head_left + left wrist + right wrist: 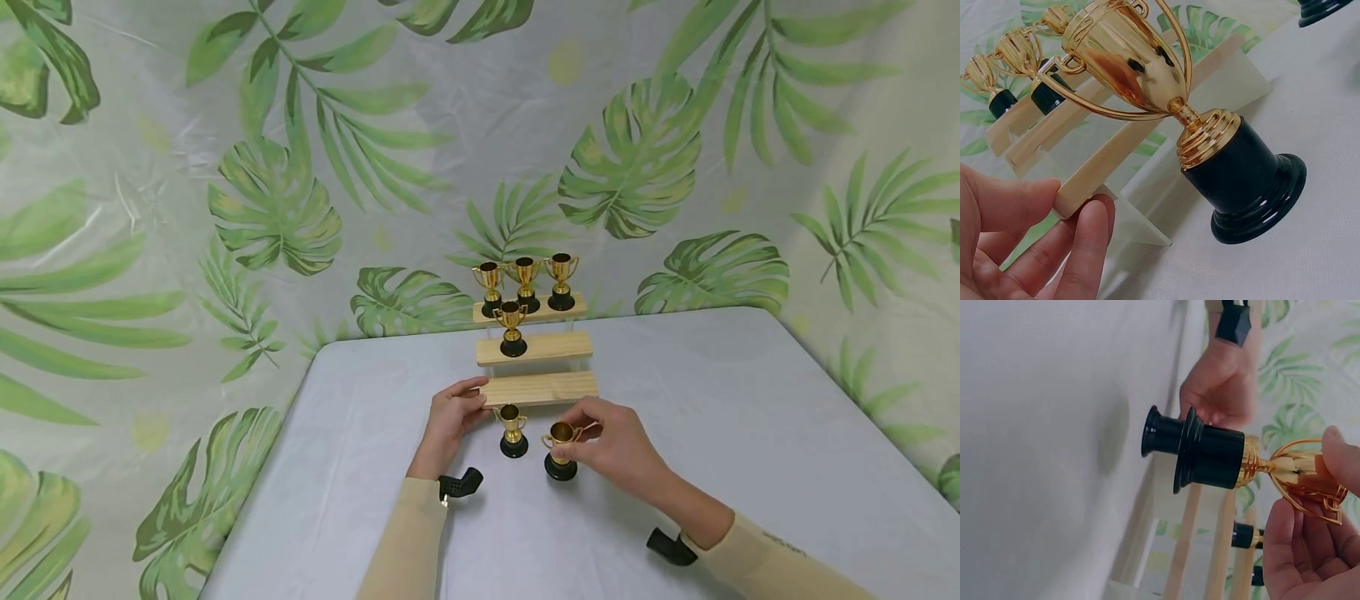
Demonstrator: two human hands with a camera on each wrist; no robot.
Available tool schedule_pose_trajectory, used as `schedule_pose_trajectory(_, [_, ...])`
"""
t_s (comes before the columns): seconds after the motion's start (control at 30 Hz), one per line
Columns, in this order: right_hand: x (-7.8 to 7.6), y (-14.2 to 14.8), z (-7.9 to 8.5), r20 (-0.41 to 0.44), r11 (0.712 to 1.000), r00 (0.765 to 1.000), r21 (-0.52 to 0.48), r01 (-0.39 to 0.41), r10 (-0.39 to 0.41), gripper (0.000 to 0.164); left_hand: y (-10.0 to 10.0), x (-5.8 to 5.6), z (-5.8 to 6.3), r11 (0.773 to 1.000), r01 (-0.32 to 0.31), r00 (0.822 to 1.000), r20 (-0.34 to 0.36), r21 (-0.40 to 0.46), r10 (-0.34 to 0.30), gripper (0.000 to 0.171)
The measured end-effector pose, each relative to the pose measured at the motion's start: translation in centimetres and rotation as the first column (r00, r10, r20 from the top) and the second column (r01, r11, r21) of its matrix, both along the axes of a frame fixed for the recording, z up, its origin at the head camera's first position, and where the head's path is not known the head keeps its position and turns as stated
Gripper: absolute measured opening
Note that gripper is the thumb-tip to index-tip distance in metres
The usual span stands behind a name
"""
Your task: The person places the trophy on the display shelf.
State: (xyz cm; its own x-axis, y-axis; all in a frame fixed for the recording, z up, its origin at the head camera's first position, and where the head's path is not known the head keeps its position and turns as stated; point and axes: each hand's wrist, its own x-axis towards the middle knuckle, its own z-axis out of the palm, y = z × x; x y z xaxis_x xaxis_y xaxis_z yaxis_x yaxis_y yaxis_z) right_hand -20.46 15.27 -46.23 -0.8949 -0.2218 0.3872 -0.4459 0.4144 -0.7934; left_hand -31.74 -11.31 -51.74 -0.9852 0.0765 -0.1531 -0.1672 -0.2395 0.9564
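Observation:
My right hand [611,442] pinches a small gold trophy cup [1294,470] by its bowl and handle, thumb on one side and fingers on the other. Its black base [1216,453] hangs close over the white table. With thumb and fingers, my left hand [452,417] grips the left end of the lowest wooden board [540,388] of a three-tier stand. A second trophy cup [513,432] stands upright on the table in front of that board, between my hands; it looms large in the left wrist view [1229,169].
Three more trophies [526,279] line the top board [581,308]. One trophy [512,329] stands on the left part of the middle board [558,346]. Clear supports join the tiers. Behind the white table [360,467] hangs a leaf-print cloth [480,125].

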Motion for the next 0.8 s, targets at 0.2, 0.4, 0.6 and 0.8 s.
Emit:
schedule_pose_trajectory(0.2, [-0.3,0.3,0.0,0.023,1.0,1.0,-0.004,0.008,-0.008,0.032,0.0,0.0,0.0,1.0,0.0,1.0,-0.005,-0.004,0.0,0.034])
schedule_pose_trajectory(0.4, [-0.4,0.4,0.2,0.045,0.999,0.999,-0.024,0.027,-0.026,0.032,0.0,0.2,0.1,1.0,0.005,1.0,-0.006,-0.005,-0.005,0.035])
schedule_pose_trajectory(0.6, [-0.8,0.6,0.2,0.058,0.998,0.997,-0.029,0.049,-0.047,0.033,0.0,0.2,0.2,1.0,0.008,1.0,-0.012,-0.005,-0.008,0.036])
schedule_pose_trajectory(0.8, [-1.1,0.7,0.3,0.056,0.997,0.996,-0.032,0.07,-0.068,0.034,-0.1,0.3,0.1,1.0,0.008,1.0,-0.009,-0.011,-0.008,0.036])
